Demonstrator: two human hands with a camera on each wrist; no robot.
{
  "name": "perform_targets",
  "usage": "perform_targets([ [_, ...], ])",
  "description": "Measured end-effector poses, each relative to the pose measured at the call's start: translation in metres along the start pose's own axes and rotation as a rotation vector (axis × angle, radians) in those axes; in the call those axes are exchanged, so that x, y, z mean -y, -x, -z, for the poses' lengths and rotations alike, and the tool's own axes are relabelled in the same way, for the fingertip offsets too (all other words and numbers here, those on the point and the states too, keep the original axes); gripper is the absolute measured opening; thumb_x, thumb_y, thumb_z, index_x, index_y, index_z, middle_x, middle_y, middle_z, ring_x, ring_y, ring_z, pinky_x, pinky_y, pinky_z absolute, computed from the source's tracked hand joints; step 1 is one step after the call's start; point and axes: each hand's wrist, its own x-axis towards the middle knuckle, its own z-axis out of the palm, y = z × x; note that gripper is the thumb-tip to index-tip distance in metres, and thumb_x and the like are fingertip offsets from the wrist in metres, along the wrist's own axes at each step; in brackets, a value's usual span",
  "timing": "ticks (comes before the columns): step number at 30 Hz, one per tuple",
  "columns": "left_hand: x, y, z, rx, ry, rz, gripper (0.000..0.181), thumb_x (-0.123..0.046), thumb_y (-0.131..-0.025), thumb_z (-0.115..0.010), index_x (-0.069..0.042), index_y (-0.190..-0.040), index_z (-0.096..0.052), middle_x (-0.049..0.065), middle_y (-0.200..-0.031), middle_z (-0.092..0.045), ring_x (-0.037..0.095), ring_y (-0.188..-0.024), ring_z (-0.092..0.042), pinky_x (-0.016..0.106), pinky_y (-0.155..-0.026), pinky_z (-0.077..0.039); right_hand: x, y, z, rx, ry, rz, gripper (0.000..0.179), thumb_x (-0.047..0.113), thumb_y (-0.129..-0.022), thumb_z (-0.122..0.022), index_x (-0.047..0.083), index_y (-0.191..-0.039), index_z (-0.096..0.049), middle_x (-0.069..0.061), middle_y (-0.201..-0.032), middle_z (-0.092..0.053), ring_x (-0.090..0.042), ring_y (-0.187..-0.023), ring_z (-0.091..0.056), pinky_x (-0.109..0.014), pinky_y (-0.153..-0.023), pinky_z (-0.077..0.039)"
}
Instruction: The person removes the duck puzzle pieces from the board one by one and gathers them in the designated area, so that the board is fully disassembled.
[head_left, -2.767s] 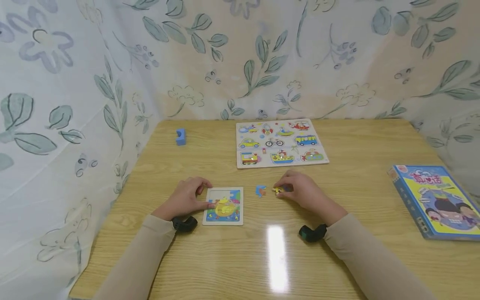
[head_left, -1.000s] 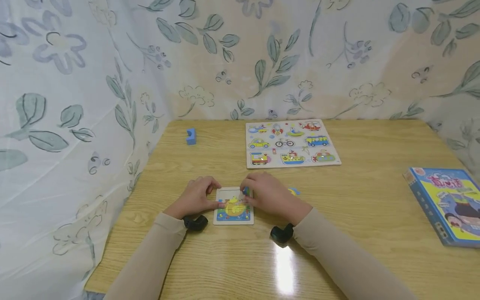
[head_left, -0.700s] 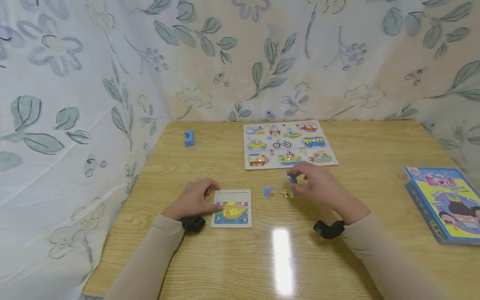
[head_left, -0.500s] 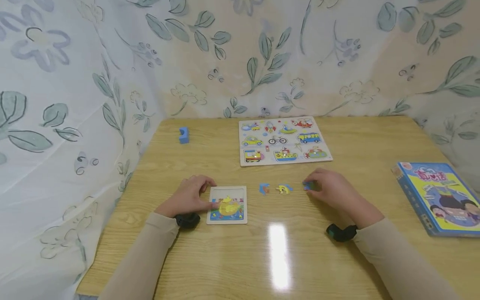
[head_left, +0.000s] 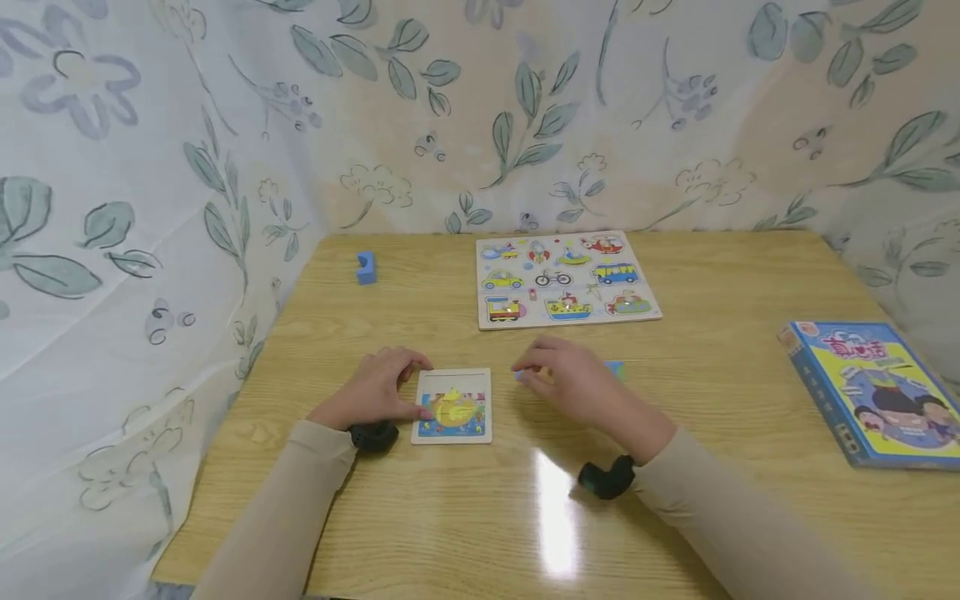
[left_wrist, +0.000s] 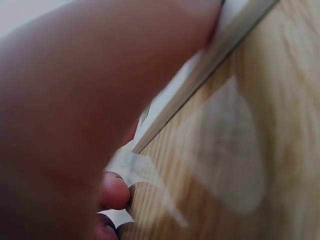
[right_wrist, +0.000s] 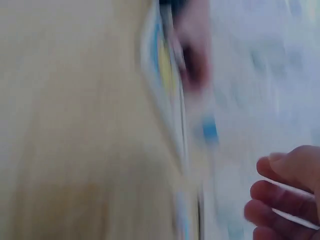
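A small square puzzle tray with a yellow duck picture lies flat on the table; its upper strip is bare. My left hand holds the tray's left side, thumb on the picture's edge and a fingertip at the top left corner. Right of the tray, my right hand reaches low over the table, fingertips right at a blue puzzle piece. In the right wrist view its fingers are loosely bent with nothing between them. Another blue puzzle piece shows just beyond that hand, which hides the yellow piece.
A vehicle peg puzzle board lies behind the hands. A blue notched block stands at the back left. On the right lies a blue and yellow game box. A floral cloth hangs along the table's back and left.
My right hand lifted a blue piece from the tray's upper right, carried it right and let it go beyond the yellow piece, then came back left. The left hand stays at the tray.
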Motion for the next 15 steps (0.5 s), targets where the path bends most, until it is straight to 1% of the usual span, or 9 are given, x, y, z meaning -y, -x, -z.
perform_targets([
  [2,0.001,0.000,0.000,-0.001,-0.007,-0.004,0.070,-0.050,-0.076,-0.093,-0.015,-0.129,-0.066,-0.004,-0.091,-0.049,0.017,-0.081,-0.042,0.040,-0.076,-0.029,0.025,-0.020,-0.019,0.083,-0.062,0.006,0.019,0.015,-0.102,-0.072,0.009,-0.118,-0.078,0.005,-0.096,-0.064,-0.011,-0.085,-0.061,-0.029,-0.075,-0.052],
  [4,0.003,-0.001,-0.001,-0.006,-0.010,-0.008,0.069,-0.051,-0.076,-0.093,-0.015,-0.129,-0.066,-0.004,-0.091,-0.048,0.017,-0.081,-0.042,0.040,-0.076,-0.029,0.042,-0.037,-0.038,0.161,-0.094,0.018,0.024,0.016,-0.103,-0.070,0.007,-0.125,-0.076,0.004,-0.092,-0.061,-0.010,-0.077,-0.057,-0.026,-0.069,-0.048],
  [5,0.002,-0.001,-0.002,-0.007,-0.010,-0.013,0.069,-0.051,-0.076,-0.093,-0.015,-0.128,-0.066,-0.004,-0.090,-0.048,0.017,-0.082,-0.042,0.040,-0.076,-0.029,0.047,-0.043,-0.048,0.191,-0.097,0.017,0.027,0.018,-0.104,-0.069,0.007,-0.128,-0.075,0.004,-0.089,-0.058,-0.010,-0.073,-0.054,-0.025,-0.067,-0.046],
  [7,0.002,-0.002,-0.003,-0.008,-0.003,-0.020,0.069,-0.051,-0.077,-0.093,-0.015,-0.128,-0.066,-0.005,-0.091,-0.048,0.017,-0.082,-0.042,0.040,-0.076,-0.029,0.051,-0.052,-0.064,0.239,-0.092,0.011,0.031,0.021,-0.105,-0.067,0.006,-0.133,-0.072,0.003,-0.088,-0.055,-0.010,-0.068,-0.050,-0.025,-0.064,-0.043],
  [10,0.002,-0.002,-0.005,0.005,0.011,-0.018,0.069,-0.052,-0.077,-0.092,-0.016,-0.130,-0.065,-0.005,-0.092,-0.048,0.017,-0.084,-0.042,0.041,-0.078,-0.029,0.052,-0.057,-0.080,0.265,-0.060,-0.014,0.033,0.022,-0.106,-0.065,0.007,-0.135,-0.071,0.003,-0.086,-0.051,-0.010,-0.065,-0.046,-0.025,-0.060,-0.041],
  [12,0.002,-0.001,-0.004,0.009,0.022,-0.010,0.070,-0.052,-0.077,-0.092,-0.016,-0.131,-0.065,-0.005,-0.092,-0.048,0.017,-0.085,-0.042,0.041,-0.079,-0.028,0.052,-0.058,-0.085,0.254,-0.053,-0.012,0.031,0.020,-0.106,-0.065,0.008,-0.133,-0.073,0.003,-0.085,-0.051,-0.011,-0.064,-0.045,-0.025,-0.059,-0.040],
  [15,0.002,0.002,0.000,0.004,0.023,0.009,0.070,-0.049,-0.076,-0.094,-0.017,-0.131,-0.065,-0.004,-0.092,-0.048,0.018,-0.084,-0.041,0.042,-0.078,-0.027,0.053,-0.060,-0.090,0.220,-0.069,0.016,0.028,0.018,-0.105,-0.066,0.009,-0.129,-0.075,0.003,-0.083,-0.052,-0.011,-0.065,-0.044,-0.025,-0.058,-0.038],
])
